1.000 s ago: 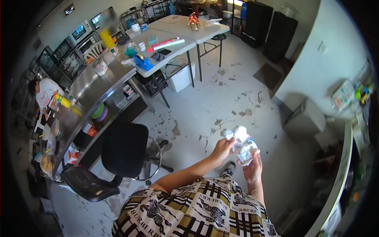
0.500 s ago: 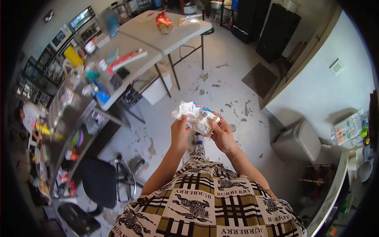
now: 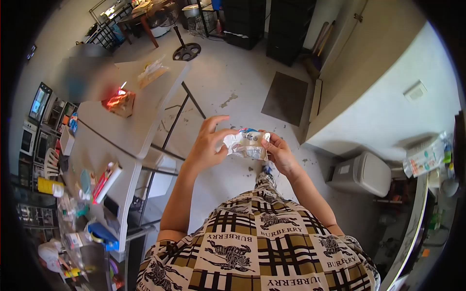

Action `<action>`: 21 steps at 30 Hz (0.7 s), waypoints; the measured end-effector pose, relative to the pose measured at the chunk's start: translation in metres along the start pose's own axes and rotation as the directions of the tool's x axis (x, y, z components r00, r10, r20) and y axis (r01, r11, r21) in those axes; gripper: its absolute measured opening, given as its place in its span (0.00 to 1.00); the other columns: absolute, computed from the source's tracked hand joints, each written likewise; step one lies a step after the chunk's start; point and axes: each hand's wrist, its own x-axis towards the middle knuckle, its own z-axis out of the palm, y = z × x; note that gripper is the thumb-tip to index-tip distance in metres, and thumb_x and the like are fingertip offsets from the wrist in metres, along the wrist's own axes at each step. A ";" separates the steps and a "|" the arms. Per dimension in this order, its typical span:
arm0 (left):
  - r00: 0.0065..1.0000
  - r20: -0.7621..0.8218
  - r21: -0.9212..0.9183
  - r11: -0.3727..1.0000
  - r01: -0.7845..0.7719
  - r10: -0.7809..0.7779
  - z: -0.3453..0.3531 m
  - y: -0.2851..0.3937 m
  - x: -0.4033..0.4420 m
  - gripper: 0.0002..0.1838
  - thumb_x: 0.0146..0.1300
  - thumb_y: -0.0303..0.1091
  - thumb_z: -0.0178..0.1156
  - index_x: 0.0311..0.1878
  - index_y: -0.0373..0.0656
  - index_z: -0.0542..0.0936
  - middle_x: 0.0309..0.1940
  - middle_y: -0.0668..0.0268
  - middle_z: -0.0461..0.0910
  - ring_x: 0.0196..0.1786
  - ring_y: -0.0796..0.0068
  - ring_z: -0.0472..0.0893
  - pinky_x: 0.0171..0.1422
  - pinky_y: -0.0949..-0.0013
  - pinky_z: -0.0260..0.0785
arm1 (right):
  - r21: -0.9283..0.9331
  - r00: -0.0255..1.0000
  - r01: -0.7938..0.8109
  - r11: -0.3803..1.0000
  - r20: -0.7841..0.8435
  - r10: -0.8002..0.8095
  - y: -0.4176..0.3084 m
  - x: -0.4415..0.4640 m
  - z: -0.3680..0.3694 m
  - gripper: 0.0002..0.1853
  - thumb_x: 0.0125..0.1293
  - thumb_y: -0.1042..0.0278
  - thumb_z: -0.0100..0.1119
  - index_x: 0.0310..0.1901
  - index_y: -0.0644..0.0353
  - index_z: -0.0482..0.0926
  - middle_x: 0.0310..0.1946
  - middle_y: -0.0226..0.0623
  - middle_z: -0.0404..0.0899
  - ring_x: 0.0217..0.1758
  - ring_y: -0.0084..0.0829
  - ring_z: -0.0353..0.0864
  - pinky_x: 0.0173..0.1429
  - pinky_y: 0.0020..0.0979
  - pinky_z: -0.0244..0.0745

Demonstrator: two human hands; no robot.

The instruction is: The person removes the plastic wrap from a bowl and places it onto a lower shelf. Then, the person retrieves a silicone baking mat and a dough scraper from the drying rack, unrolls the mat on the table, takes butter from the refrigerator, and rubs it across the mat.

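A crumpled white and silver wrapper (image 3: 248, 145) with a patch of blue print on its far edge is held in front of my body. My right hand (image 3: 283, 157) grips its right end, thumb on top and fingers partly hidden behind. At its left end is my left hand (image 3: 206, 145), with thumb and fingers spread apart. Those fingertips lie close to the wrapper's left edge; whether they touch it I cannot tell. What the wrapper contains is not visible.
On the left, a folding table (image 3: 160, 104) bears a shiny red bag (image 3: 119, 103) and a long red-and-white box (image 3: 107, 183). A dark mat (image 3: 285, 98) lies on the floor ahead. A grey bin (image 3: 361, 174) stands by the right wall, and a pedestal fan (image 3: 187, 51) farther off.
My left fingers have come off their pinch on the wrapper and spread apart. The right hand keeps its hold. My view has turned, and the folding table now appears farther left and nearer.
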 end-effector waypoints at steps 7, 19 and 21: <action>0.994 0.094 0.116 0.992 0.051 -0.062 0.026 -0.091 0.144 0.08 0.38 0.22 0.57 0.25 0.45 0.75 0.39 0.64 0.72 0.48 0.61 0.68 0.53 0.63 0.58 | -0.057 0.978 -0.175 0.983 0.109 0.180 -0.081 0.182 -0.060 0.21 0.58 0.58 0.53 0.50 0.58 0.68 0.39 0.28 0.73 0.38 0.19 0.72 0.38 0.22 0.67; 0.746 -0.093 -0.446 0.697 0.561 -0.660 0.030 -0.303 0.275 0.07 0.52 0.27 0.53 0.33 0.34 0.72 0.25 0.63 0.75 0.27 0.78 0.72 0.31 0.75 0.63 | -0.209 0.798 -0.333 0.919 0.457 0.393 -0.128 0.470 -0.065 0.21 0.59 0.56 0.52 0.50 0.58 0.69 0.41 0.33 0.74 0.41 0.24 0.74 0.40 0.30 0.73; 0.736 -0.117 -0.480 0.687 0.546 -0.667 0.027 -0.350 0.298 0.08 0.52 0.30 0.53 0.33 0.34 0.72 0.21 0.65 0.73 0.23 0.82 0.68 0.27 0.77 0.60 | -0.256 0.780 -0.355 0.899 0.449 0.436 -0.131 0.519 -0.055 0.21 0.59 0.54 0.52 0.50 0.58 0.69 0.41 0.33 0.74 0.41 0.24 0.74 0.41 0.30 0.73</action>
